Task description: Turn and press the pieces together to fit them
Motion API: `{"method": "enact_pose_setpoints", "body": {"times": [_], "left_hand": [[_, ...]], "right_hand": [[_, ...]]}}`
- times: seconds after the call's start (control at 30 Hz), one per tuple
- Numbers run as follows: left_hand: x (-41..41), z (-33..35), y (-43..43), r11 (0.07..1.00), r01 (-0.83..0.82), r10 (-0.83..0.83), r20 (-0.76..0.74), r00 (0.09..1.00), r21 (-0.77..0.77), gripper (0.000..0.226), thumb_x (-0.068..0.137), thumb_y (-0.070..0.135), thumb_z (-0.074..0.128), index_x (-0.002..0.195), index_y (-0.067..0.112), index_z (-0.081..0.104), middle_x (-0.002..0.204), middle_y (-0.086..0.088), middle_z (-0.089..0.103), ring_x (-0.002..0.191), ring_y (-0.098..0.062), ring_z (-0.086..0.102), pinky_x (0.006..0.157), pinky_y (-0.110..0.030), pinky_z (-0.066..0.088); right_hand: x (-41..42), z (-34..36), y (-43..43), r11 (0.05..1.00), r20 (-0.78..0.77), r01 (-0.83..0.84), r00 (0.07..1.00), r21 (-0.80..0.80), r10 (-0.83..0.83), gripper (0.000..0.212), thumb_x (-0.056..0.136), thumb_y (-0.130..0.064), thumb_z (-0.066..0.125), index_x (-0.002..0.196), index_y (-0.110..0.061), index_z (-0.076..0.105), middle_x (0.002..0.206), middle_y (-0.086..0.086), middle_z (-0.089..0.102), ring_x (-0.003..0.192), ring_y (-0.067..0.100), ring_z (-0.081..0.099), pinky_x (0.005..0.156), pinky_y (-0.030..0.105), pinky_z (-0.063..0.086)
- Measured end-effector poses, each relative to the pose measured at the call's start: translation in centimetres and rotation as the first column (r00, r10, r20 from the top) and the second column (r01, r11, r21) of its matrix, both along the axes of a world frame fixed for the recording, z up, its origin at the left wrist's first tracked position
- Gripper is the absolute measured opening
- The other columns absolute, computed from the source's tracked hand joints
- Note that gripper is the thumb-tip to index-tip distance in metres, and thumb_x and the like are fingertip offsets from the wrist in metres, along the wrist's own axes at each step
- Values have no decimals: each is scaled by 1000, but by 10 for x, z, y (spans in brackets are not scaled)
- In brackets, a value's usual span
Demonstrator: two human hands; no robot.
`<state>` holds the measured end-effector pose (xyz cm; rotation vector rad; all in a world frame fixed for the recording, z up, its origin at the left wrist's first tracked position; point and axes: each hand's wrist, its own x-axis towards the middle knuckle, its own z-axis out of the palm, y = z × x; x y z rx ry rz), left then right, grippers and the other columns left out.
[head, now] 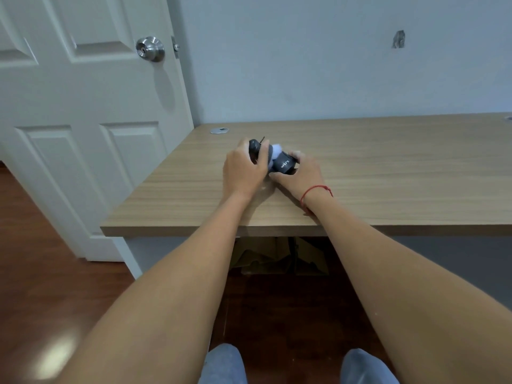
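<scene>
A white panelled door (83, 120) fills the left of the room, its steel knob (150, 49) catching the light, and a pale blue wall (318, 65) runs behind a long wooden desk (388, 173). The floor (41, 259) beside the desk is dark reddish wood, and some folded cardboard (277, 256) sits in the shadow under the desktop. A small round grommet cover (219, 130) lies near the desk's back left corner.

The person sits with both bare forearms stretched out over the desk's front edge. Between the two hands, just above the desktop, is a bundle of dark grey socks (273, 159) with a pale patch in the middle and white lettering on the cuff. The left hand (243, 169) curls round the bundle's left end, fingers wrapped over the dark rounded part. The right hand (300, 173) grips the right end, the lettered cuff, with its thumb underneath toward the front. The hands sit close together, nearly touching below the socks. A red string bracelet (315, 191) circles the right wrist.
</scene>
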<state>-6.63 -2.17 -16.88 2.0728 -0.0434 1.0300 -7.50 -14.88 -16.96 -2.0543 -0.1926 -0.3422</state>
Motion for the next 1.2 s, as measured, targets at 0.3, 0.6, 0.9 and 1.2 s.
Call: {"method": "enact_pose_setpoints", "body": {"times": [0.3, 0.6, 0.9, 1.2], "left_hand": [[2, -1, 0, 995, 92, -91, 32, 995, -40, 45, 87, 31, 66, 58, 5, 43, 49, 1, 40, 49, -18, 38, 51, -26, 31], [3, 0, 3, 988, 57, -72, -104, 992, -140, 42, 87, 35, 64, 59, 11, 43, 56, -6, 50, 56, -24, 49, 54, -31, 36], [1, 0, 2, 908, 253, -309, -128, 942, -333, 37, 79, 38, 71, 62, 10, 53, 65, -26, 66, 68, -41, 68, 55, -40, 52], [0, 3, 4, 928, 198, -233, -75, 970, -316, 42, 83, 33, 71, 56, 6, 52, 54, -13, 62, 48, -25, 59, 48, -31, 44]], "right_hand": [[5, -2, 4, 998, 5, 47, 999, -34, -46, 50, 76, -16, 75, 122, -9, 57, 115, 10, 65, 104, 24, 61, 84, 28, 47], [3, 0, 2, 998, -1, 52, 999, -20, -52, 50, 77, -15, 75, 122, -7, 56, 109, 6, 62, 98, 18, 57, 81, 26, 43], [8, -1, 3, 997, 27, 55, 998, -56, -54, 38, 76, -4, 69, 112, -3, 60, 108, 15, 67, 96, 24, 61, 76, 24, 41], [8, -1, 2, 998, 8, 9, 1000, -55, -9, 52, 75, -12, 76, 122, -8, 57, 110, 9, 64, 101, 23, 62, 87, 29, 48]]}}
